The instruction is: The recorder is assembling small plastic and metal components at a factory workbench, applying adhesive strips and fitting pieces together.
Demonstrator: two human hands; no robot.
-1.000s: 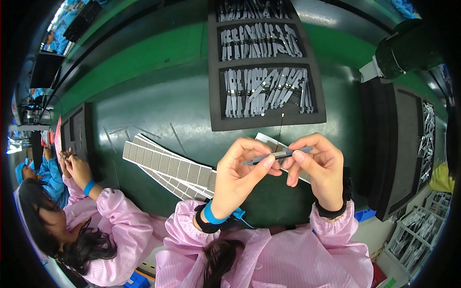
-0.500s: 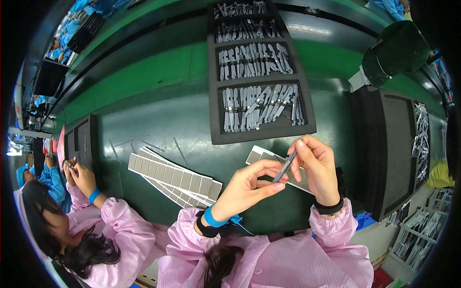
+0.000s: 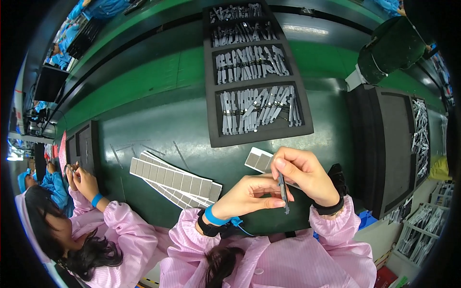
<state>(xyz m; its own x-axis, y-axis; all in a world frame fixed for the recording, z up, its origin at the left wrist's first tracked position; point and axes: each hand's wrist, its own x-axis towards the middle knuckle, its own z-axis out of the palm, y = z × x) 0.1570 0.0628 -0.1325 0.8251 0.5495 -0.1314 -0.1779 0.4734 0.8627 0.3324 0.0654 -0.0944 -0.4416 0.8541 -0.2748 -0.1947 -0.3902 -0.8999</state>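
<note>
A thin dark grey plastic strip (image 3: 283, 193) with small notches is held nearly upright between my hands, over the near part of the table. My left hand (image 3: 247, 198) pinches its lower part between thumb and fingers. At the strip's upper end, my right hand (image 3: 301, 172) has its thumb and fingertips closed on it. Partly hidden behind my right hand lies a white sheet of grey rectangular stickers (image 3: 254, 161). To the left of my hands, several more such sticker sheets (image 3: 175, 178) lie in an overlapping pile.
Beyond my hands stands a black foam tray (image 3: 259, 139) whose compartments hold many grey strips (image 3: 261, 109). Loose thin strips (image 3: 181, 154) lie behind the sheet pile. Black foam trays (image 3: 396, 113) stand at the right. A co-worker in pink (image 3: 117, 235) works at the left.
The strip has turned from a slant to nearly upright, its lower end now toward me. My right hand has moved down and slightly left, its fingers curled over the strip's upper end.
</note>
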